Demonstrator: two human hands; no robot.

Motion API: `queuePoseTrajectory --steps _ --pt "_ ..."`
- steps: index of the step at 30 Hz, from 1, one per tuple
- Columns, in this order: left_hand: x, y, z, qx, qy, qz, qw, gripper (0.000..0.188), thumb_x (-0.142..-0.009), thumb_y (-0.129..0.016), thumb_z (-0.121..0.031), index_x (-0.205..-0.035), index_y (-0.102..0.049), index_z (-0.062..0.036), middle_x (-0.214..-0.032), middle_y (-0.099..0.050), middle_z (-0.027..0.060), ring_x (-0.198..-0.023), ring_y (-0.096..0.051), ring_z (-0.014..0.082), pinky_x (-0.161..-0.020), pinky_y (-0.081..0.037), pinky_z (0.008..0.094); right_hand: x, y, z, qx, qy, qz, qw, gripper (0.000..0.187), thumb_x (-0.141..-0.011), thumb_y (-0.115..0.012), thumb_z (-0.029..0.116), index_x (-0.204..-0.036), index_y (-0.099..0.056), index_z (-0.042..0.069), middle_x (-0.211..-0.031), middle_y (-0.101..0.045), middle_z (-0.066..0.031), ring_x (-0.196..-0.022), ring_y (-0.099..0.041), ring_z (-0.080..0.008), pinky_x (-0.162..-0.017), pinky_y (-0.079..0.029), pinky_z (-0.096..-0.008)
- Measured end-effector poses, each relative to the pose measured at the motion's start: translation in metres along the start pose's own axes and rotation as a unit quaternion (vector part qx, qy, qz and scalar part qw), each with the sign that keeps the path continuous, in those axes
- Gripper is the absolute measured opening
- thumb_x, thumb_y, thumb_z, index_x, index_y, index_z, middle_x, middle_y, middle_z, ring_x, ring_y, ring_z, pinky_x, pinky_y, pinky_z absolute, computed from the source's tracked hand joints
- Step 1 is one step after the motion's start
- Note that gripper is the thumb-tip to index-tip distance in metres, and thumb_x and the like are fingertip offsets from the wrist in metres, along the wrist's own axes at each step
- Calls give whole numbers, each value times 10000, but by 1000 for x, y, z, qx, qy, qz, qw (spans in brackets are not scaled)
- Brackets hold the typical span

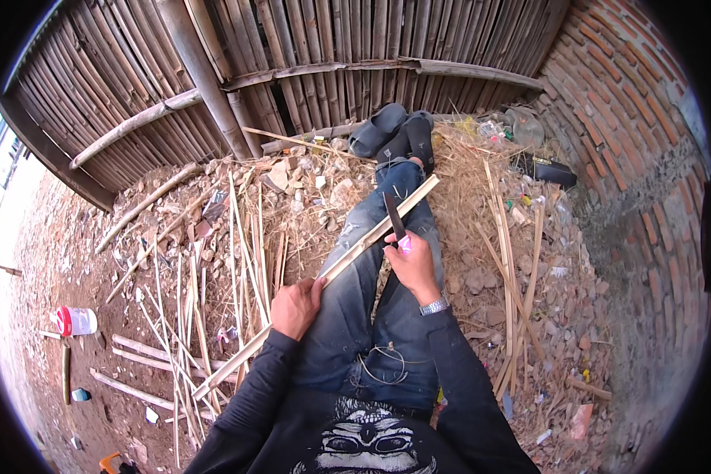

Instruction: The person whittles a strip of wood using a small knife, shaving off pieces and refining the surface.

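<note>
Bamboo strip, head view: a pale split length (355, 251) lies slantwise across the person's legs, its upper end past the right hand, its lower end over the ground at the left.
Left hand: curled over the strip's middle (295, 308), back upward, fingers folded round it; their tips are hidden.
Right hand: closed round the handle of a knife (415, 265), close to the strip's upper end.
Knife: dark blade (393, 212) crossing the strip; whether its edge bites in, I cannot tell.
Wrist: silver watch (434, 306) at the right cuff.
Legs: worn blue jeans (332, 340) stretched forward, a thin loop of cord (403, 365) on the lap.
Feet: dark clogs (376, 133) near the ground's far edge, before a bamboo wall (332, 31).
Ground, left: loose slats (200, 316) lie crisscross beside the legs; a red and white tub (77, 321) stands nearer the left edge.
Ground, right: more slats (506, 268) lie lengthwise; a black object (551, 171) sits at the far right corner, by a brick wall (608, 103).
</note>
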State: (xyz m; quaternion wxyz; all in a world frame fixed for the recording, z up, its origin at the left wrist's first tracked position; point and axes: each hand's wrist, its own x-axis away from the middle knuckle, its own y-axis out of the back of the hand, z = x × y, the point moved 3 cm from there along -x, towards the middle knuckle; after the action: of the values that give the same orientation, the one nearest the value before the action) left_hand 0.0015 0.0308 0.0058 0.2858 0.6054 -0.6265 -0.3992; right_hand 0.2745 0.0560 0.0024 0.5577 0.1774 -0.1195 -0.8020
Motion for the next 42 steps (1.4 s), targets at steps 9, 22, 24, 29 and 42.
queuePoseTrajectory --steps 9,22,24,29,42 --pt "5 -2 -4 -24 -30 -9 999 462 -1040 -628 -451 -779 -723 -81 -632 -664 215 -577 -680 414 -555 -546 496 -5 -15 9 57 69 7 996 220 -942 -784 200 -1003 -749 -9 -743 -709 -178 -638 -698 -283 -594 -507 -392" --pt "4 -1 -7 -32 -16 -2 999 472 -1043 -619 -452 -790 -733 -70 -642 -665 226 -593 -684 422 -573 -552 505 -2 -21 32 -91 106 125 982 277 -957 -754 238 -990 -734 -37 -758 -723 -194 -682 -714 -320 -651 -539 -408" --pt "4 -2 -6 -27 -8 5 1000 472 -1039 -625 -454 -792 -738 -68 -643 -665 226 -601 -687 422 -579 -555 506 -6 -17 21 -149 47 102 982 265 -956 -761 243 -955 -732 -20 -717 -708 -156 -633 -682 -261 -628 -517 -383" --pt "4 -2 3 -1 -4 18 1000 467 -1034 -634 -461 -815 -757 -68 -650 -671 226 -618 -694 423 -586 -561 502 -14 0 7 33 43 26 998 234 -930 -780 233 -910 -733 4 -699 -698 -123 -618 -673 -251 -612 -508 -373" --pt "3 9 13 144 2 108 984 335 -1020 -643 -300 -1045 -756 14 -792 -710 261 -776 -725 435 -724 -557 475 10 -17 -3 37 18 51 998 297 -946 -764 317 -938 -716 24 -742 -711 -159 -701 -719 -329 -640 -526 -431"
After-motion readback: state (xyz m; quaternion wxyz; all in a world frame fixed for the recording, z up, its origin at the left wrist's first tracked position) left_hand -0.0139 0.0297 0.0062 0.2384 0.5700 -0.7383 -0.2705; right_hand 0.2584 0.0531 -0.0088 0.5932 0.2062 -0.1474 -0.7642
